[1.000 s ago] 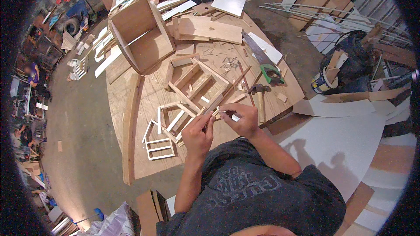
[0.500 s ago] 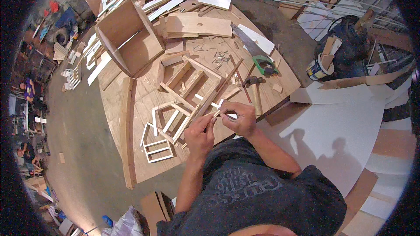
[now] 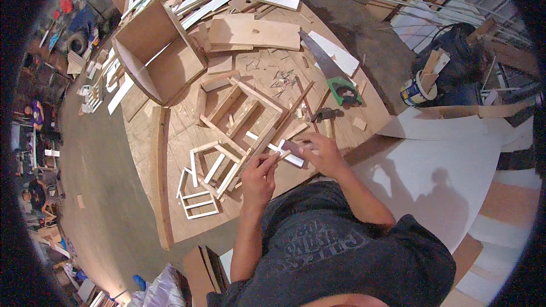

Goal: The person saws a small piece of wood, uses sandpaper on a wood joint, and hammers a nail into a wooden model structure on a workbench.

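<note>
My left hand (image 3: 260,173) pinches a thin wooden strip (image 3: 282,155) at the bench edge. My right hand (image 3: 321,153) grips a small grey-brown flat piece, possibly sandpaper (image 3: 292,146), at the strip, above a white board. Just left of both hands lie nested house-shaped wooden frames (image 3: 243,120), with a smaller white frame (image 3: 202,211) at lower left. A hammer (image 3: 327,115) and a green-handled saw (image 3: 341,91) lie beyond my right hand, near scattered nails (image 3: 283,78).
An open wooden box (image 3: 173,71), a long plank (image 3: 160,176) and piled offcuts (image 3: 202,8) share the plywood bench (image 3: 142,148). Right of it stand a bucket (image 3: 415,88) and white sheets (image 3: 426,153). Two people (image 3: 37,115) (image 3: 35,196) are at the far left.
My right hand has shifted right and opened away from the pinch, and the grey-brown piece now shows between my hands. The bench appears slightly shifted in view.
</note>
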A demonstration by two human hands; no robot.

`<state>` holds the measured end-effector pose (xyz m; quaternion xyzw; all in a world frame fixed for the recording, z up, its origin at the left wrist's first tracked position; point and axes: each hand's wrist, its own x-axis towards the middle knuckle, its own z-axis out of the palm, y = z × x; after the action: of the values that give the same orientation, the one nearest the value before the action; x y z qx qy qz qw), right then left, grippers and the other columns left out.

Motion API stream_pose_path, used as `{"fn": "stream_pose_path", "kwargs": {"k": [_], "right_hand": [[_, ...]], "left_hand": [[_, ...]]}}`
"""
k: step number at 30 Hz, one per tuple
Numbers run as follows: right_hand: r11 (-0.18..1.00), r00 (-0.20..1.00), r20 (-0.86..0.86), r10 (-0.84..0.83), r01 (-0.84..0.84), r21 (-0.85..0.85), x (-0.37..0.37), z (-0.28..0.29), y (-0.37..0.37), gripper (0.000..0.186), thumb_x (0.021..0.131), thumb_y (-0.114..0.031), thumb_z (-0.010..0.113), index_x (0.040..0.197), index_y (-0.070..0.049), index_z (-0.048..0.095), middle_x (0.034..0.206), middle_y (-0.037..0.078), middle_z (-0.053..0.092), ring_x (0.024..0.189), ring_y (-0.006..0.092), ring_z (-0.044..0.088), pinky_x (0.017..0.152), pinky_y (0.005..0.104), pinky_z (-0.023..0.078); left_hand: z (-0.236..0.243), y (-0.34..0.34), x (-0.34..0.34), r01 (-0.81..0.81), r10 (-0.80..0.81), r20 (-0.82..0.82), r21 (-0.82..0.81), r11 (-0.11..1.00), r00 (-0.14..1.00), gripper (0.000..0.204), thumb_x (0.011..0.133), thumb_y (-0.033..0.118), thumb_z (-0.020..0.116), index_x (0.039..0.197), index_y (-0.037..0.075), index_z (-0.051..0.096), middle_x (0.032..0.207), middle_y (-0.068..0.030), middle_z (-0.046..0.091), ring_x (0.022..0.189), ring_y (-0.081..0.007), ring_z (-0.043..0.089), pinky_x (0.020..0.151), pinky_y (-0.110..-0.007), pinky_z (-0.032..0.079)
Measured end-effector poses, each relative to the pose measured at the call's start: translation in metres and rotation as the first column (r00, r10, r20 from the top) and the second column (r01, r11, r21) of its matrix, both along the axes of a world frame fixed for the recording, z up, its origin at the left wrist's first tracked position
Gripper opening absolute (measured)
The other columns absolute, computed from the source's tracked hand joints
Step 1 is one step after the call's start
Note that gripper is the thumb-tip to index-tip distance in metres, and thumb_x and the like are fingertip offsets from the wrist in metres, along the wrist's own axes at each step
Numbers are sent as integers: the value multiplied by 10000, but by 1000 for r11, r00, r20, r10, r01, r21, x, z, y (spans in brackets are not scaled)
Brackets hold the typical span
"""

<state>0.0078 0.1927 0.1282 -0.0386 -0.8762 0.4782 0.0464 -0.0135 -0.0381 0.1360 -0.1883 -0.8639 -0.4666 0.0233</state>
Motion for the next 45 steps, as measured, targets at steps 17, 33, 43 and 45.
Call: {"fn": "stream_pose_path", "kwargs": {"k": [17,33,43,45], "right_hand": [[938,927,297,228,-127,-322,-163,-108,146,248,1037,-125,693,1241,13,724,954,59,774,884,131,727,831,287,584],[839,893,420,162,99,-535,-214,-179,119,508,1045,-102,666,1501,19,477,1079,119,705,975,197,723,876,320,596],[789,886,458,72,230,-569,-213,-164,119,481,1021,-123,703,1437,39,523,1068,120,709,909,190,728,834,318,599],[759,904,421,74,223,-611,-212,-163,119,463,1020,-116,701,1423,37,532,1073,110,705,916,182,719,830,314,600]], "left_hand": [[-106,92,-87,-368,373,84,-77,927,924,255,894,-6,756,1128,84,800,1048,-119,748,945,-296,736,806,-401,592],[-170,132,-111,-596,596,-25,-63,801,803,271,810,-6,849,1067,73,818,973,-77,778,906,-250,732,839,-390,574],[-181,125,-116,-506,507,-61,39,862,860,284,817,-7,839,1080,99,833,963,-64,761,881,-238,720,800,-362,565],[-178,126,-117,-501,501,-37,28,865,864,277,821,-6,834,1075,104,837,968,-63,760,893,-234,715,800,-358,561]]}}
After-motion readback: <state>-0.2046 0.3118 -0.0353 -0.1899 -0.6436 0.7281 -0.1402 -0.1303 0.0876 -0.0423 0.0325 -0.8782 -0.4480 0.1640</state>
